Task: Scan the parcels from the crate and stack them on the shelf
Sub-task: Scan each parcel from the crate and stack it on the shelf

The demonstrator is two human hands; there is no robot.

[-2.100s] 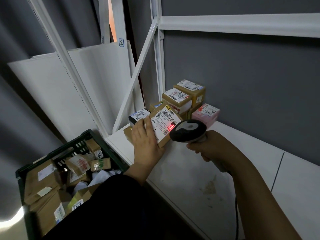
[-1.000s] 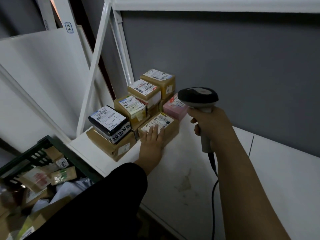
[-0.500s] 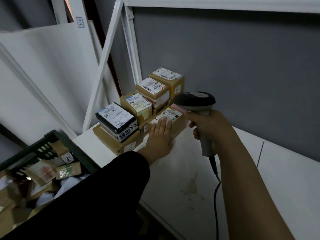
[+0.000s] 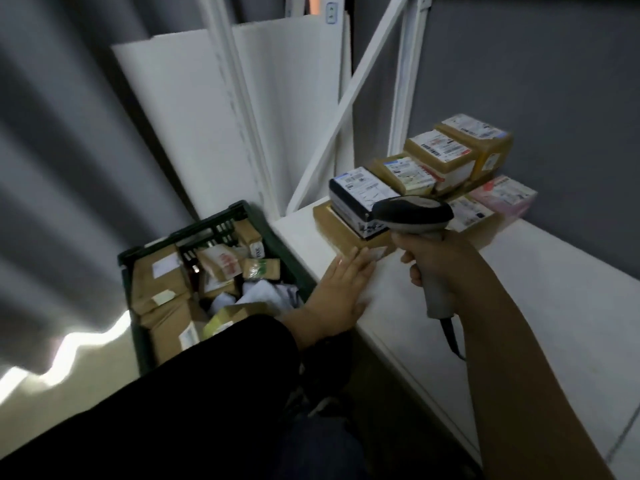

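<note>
Several labelled parcels are stacked in the back corner of the white shelf (image 4: 519,289). The stack includes a dark box (image 4: 360,199) on a flat brown parcel (image 4: 341,232), brown boxes (image 4: 440,154) and a pink box (image 4: 505,199). My left hand (image 4: 341,289) lies flat with straight fingers at the shelf's front edge, fingertips next to the flat brown parcel. My right hand (image 4: 436,258) grips the grey barcode scanner (image 4: 414,214) by its handle, head level in front of the stack. The green crate (image 4: 273,244) stands left of the shelf, full of brown parcels (image 4: 159,278).
White shelf uprights and a diagonal brace (image 4: 343,102) rise behind the stack. White boards (image 4: 194,109) lean against the grey wall at the left. The scanner's cable (image 4: 453,341) trails over the shelf toward me. Bare shelf surface stretches to the right.
My left hand has left the small brown parcel in the stack and slid back left to the shelf's front edge. The view has swung left toward the crate. The scanner stays in my right hand.
</note>
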